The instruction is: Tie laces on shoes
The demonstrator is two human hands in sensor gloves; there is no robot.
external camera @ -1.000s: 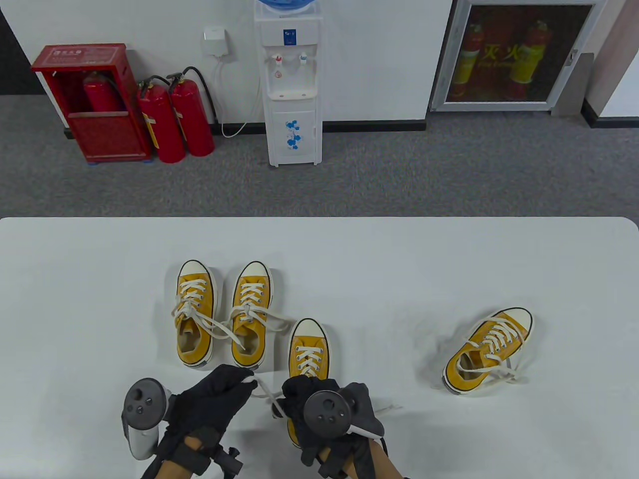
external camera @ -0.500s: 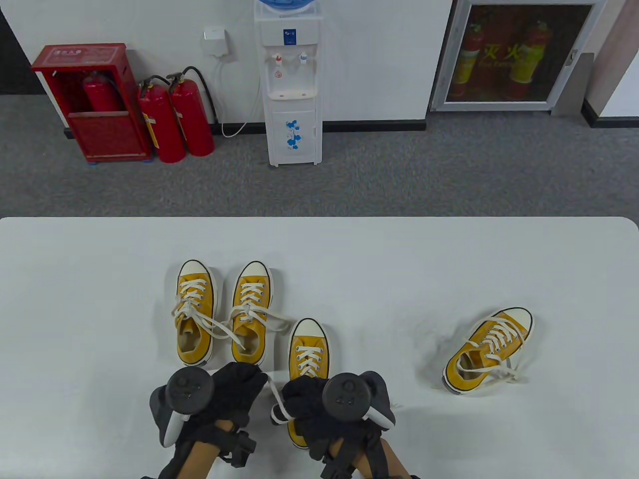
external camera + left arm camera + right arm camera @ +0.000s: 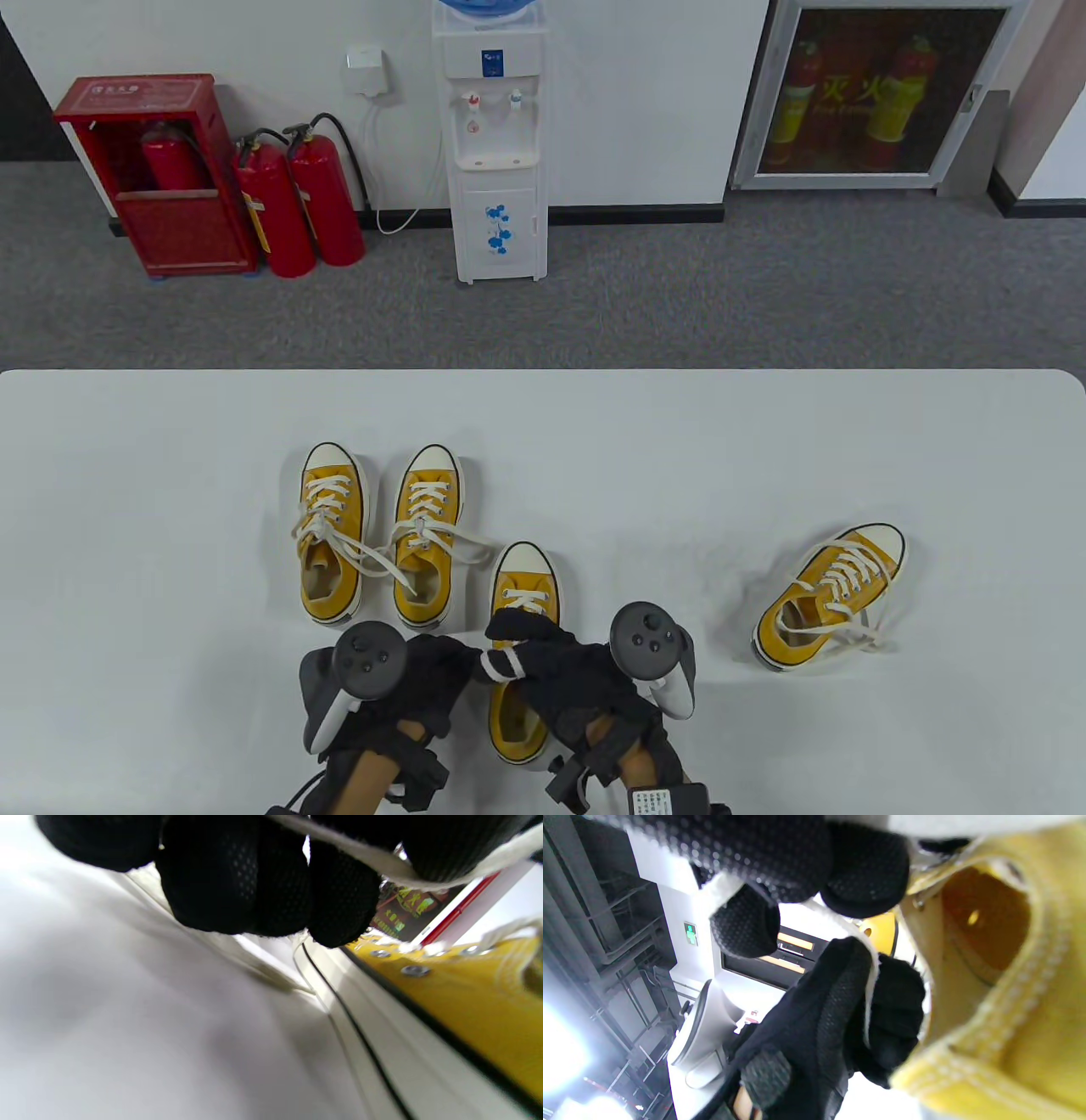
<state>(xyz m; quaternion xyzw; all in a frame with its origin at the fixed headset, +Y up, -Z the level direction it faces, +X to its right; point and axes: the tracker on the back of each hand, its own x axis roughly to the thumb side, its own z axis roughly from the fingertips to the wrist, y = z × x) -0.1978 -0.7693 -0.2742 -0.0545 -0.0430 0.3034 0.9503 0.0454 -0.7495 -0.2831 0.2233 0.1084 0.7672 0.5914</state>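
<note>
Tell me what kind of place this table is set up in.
Probably an office or institutional building, not a home. A water dispenser stands against the wall, red fire extinguishers sit on grey carpet, and a wall cabinet holds more extinguishers. The white table looks like a workstation.

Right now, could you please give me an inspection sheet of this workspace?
Surface: white table, bare around the shoes.
Job's things: four yellow shoes; the near shoe is being laced, a side-by-side pair has trailing laces, a lone shoe lies at the right, angled.
Clutter: nothing seen.
Grippers: left hand and right hand both grip the white lace above the near shoe.
Cables: a white cord by the water dispenser.
Surroundings: red extinguishers, grey carpet.
</note>
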